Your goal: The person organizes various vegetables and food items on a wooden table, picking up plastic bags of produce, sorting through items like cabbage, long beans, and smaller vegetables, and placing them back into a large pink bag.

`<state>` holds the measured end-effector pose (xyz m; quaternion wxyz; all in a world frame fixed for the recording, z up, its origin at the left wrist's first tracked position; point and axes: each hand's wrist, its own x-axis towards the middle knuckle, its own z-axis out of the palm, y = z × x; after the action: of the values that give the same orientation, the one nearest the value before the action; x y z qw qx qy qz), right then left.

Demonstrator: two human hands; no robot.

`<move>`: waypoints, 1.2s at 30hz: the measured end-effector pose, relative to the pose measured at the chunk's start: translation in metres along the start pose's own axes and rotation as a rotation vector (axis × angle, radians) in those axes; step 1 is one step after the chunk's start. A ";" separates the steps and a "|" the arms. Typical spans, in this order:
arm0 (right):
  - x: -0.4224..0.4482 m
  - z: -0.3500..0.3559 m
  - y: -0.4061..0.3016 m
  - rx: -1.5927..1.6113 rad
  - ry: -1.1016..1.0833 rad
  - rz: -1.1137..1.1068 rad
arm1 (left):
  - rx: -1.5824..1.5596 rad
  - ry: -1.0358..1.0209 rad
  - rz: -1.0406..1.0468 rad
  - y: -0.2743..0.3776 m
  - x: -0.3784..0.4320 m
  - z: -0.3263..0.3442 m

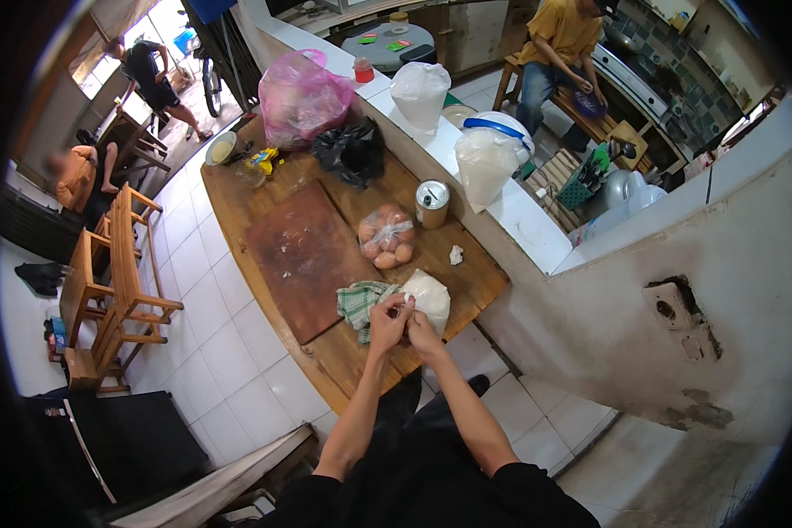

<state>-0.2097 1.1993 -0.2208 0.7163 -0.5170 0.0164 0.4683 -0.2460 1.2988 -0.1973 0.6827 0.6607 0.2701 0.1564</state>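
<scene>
Over the near end of the wooden table (465, 290), my two hands meet at the fingertips. My left hand (386, 322) pinches a small white thing (408, 298), too small to name. Against it, my right hand (425, 338) has its fingers curled; what lies inside them is hidden. Just beyond the hands sits a clear plastic bag of white powder (430, 292), partly covered by them. A green-and-white checked cloth (363, 302) lies to the left of that bag, at the corner of a reddish-brown board (303, 257). Farther off is a tied clear bag of eggs (387, 234).
Beside the eggs stands a can (431, 204); a crumpled white scrap (457, 255) lies nearer. Black (351, 153) and pink (303, 99) plastic bags occupy the far end. White-filled bags (487, 162) stand on the tiled ledge (525, 228). A person in yellow (561, 46) sits beyond it.
</scene>
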 end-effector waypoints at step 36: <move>-0.009 -0.089 -0.135 -0.834 -0.298 -0.181 | -0.055 -0.235 0.058 0.013 -0.004 0.046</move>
<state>-0.0812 1.1229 -0.1597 0.4794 -0.6878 -0.3222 0.4396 -0.2211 1.2601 -0.1845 0.7227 0.6630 0.1647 0.1051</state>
